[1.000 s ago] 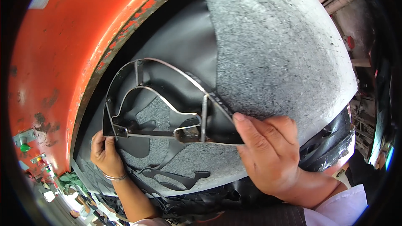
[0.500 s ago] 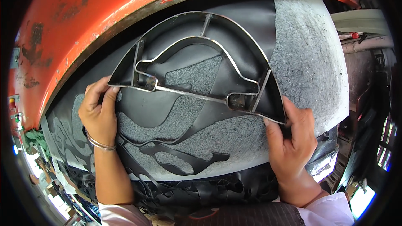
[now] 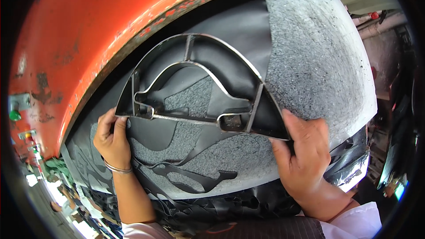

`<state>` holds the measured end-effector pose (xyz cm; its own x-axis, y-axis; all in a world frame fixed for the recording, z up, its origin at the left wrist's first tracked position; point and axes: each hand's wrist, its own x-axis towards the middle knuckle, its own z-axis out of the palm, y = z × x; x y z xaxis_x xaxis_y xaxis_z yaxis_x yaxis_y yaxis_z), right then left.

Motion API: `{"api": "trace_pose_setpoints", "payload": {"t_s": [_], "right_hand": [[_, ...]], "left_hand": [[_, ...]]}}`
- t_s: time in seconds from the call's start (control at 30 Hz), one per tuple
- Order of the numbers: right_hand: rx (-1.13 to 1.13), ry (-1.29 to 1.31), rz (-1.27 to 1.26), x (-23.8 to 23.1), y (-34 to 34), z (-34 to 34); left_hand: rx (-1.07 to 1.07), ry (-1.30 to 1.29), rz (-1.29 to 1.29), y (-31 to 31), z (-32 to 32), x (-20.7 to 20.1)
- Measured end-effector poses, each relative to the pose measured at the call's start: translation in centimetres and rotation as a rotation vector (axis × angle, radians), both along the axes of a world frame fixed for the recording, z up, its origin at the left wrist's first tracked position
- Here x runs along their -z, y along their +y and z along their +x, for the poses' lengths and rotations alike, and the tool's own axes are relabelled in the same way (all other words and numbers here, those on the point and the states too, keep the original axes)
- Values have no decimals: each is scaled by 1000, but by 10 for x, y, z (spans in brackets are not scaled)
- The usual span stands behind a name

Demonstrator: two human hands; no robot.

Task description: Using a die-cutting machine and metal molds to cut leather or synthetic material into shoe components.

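Note:
A half-moon steel cutting die (image 3: 183, 118), with a curved inner outline and short cross bars, is held between my two hands above a black sheet (image 3: 234, 24). My left hand (image 3: 114, 140) pinches the die's left corner between thumb and fingers. At the opposite corner, my right hand (image 3: 305, 152) grips with its thumb below and its fingers along the outer edge. The die looks slightly tilted, its right end nearer to me. Whether its lower edge touches the sheet, I cannot tell. Through its openings the sheet and a grey rough patch show.
Under the sheet lies a worn grey-white cutting board (image 3: 316, 57). Cut-out black offcuts (image 3: 190, 182) lie on its near part, and a heap of black scraps (image 3: 239, 206) hangs below its front edge. An orange-red machine beam (image 3: 102, 26) arches across the far left, with a green button (image 3: 15, 115) beside it.
The die has come down nearer to me and a little left, both hands still gripping its corners. The view has also shifted and turned slightly.

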<state>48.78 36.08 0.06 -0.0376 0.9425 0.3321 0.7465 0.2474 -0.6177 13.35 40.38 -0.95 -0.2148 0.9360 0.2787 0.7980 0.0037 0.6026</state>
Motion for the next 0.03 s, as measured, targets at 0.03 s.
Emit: {"api": "trace_pose_setpoints", "payload": {"t_s": [0.03], "right_hand": [[-21, -1, -17, -1, 0, 2]], "left_hand": [[4, 9, -8, 0, -1, 1]]}}
